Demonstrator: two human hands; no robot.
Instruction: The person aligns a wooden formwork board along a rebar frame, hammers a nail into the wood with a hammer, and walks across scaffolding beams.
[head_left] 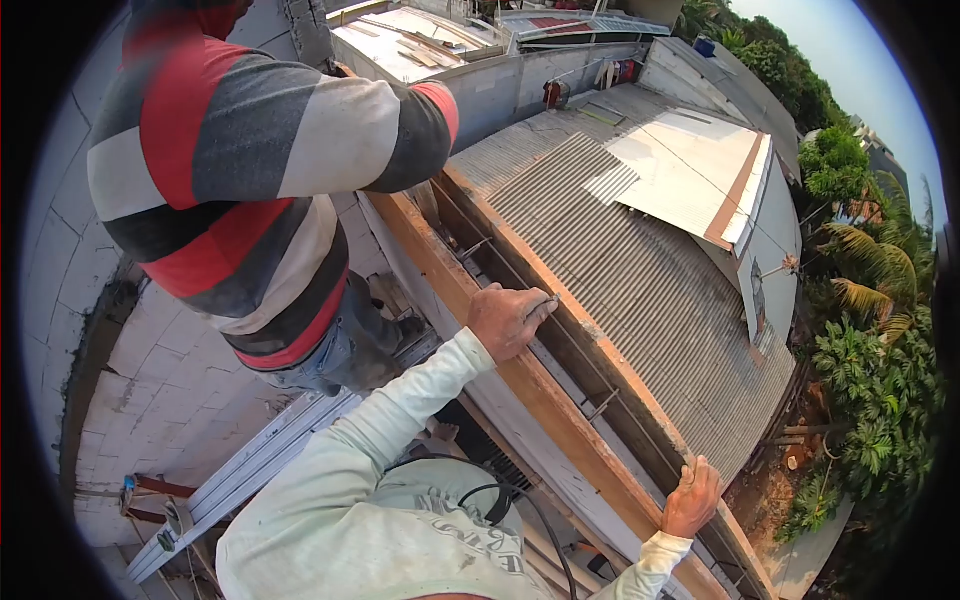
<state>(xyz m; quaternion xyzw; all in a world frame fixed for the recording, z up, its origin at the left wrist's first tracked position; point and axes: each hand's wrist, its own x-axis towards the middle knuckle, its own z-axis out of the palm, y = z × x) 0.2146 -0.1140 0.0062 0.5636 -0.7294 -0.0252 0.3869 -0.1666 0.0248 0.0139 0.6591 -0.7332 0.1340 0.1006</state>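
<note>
My left hand (510, 322) is closed above the near wooden board (425, 250), its fingertips pinching something small and greyish over the gap. My right hand (692, 498) is farther along at the lower right, its fingers curled at the far wooden board (610, 365). Whatever lies inside those fingers is hidden. The two boards run side by side as a long form on top of a wall. Thin steel reinforcing bars (560, 335) lie in the channel between them, with a short crosspiece (602, 405) between my hands.
Close on the left, a co-worker in a striped shirt (240, 130) stands against the form. Metal profiles (250, 460) lean below by a block wall (150, 390). Beyond the far board is a drop to a corrugated roof (590, 240), with trees (870, 400) at right.
</note>
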